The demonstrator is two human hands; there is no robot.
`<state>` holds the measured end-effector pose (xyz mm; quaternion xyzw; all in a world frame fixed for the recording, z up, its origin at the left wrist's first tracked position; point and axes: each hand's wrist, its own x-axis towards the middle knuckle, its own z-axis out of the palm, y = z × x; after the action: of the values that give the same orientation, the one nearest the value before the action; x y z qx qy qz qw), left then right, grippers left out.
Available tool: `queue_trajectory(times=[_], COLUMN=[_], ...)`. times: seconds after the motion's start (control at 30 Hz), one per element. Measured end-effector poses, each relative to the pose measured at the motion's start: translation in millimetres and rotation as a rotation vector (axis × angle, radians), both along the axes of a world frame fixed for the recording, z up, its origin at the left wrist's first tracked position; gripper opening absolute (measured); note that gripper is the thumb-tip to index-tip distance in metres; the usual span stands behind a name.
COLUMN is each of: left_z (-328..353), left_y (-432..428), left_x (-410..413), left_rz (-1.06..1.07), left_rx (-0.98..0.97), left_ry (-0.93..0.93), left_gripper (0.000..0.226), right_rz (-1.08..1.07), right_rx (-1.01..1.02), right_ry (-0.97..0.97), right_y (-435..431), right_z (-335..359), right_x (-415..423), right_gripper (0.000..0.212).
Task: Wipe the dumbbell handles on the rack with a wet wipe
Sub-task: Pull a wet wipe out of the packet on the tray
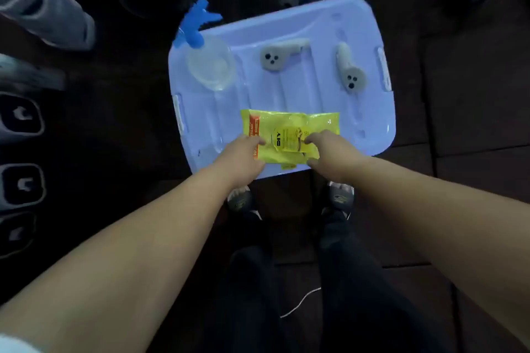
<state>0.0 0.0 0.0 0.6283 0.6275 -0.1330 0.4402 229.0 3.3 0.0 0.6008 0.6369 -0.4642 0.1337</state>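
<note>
Wipe pack point(289, 132) lies centre frame, long axis left–right — left hand point(243, 153) pinches its left end, right hand point(327, 150) its right, both equally near.

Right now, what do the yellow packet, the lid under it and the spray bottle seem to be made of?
Yellow packet: thin glossy plastic film, going by its crinkles and glints. Lid: rigid moulded plastic, pale lilac, semi-gloss, with pressed ribs and soft highlights. Spray bottle: clear plastic, probably, since the lid shows through it; its blue trigger looks opaque plastic.
</note>
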Motion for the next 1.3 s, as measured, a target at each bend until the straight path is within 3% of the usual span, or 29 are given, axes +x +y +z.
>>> queue_trajectory(times=[0.1,0.3,0.53,0.63,0.8,0.97,1.3], left_z=[-41,-88,-100,-103,-107,-111,-105], left_y=[4,2,-6,-9,-14,-17,-15], left_x=[-7,-30,-38,-39,-36,-32,-20], left_rz=[-0.114,-0.288,-0.241,-0.204,-0.095,-0.024,-0.053], left_rx=[0.112,0.247,0.328,0.338,0.363,0.367,0.393], left_ry=[0.068,0.187,0.182,0.158,0.088,0.048,0.032], left_gripper=[0.065,0.07,0.067,0.068,0.06,0.055,0.055], right_rz=[-0.033,0.005,0.048,0.18,0.17,0.14,-0.144], right_rx=[0.026,0.147,0.425,0.407,0.333,0.378,0.555], right_ry=[-0.082,-0.183,-0.202,-0.188,-0.22,-0.212,0.011], right_y=[-10,-9,44,43,41,37,29], right_z=[-38,-85,-80,-78,-85,-90,-70], right_x=[-9,-20,-41,-61,-83,-86,-37], right_gripper=[0.066,0.068,0.036,0.036,0.041,0.016,0.038])
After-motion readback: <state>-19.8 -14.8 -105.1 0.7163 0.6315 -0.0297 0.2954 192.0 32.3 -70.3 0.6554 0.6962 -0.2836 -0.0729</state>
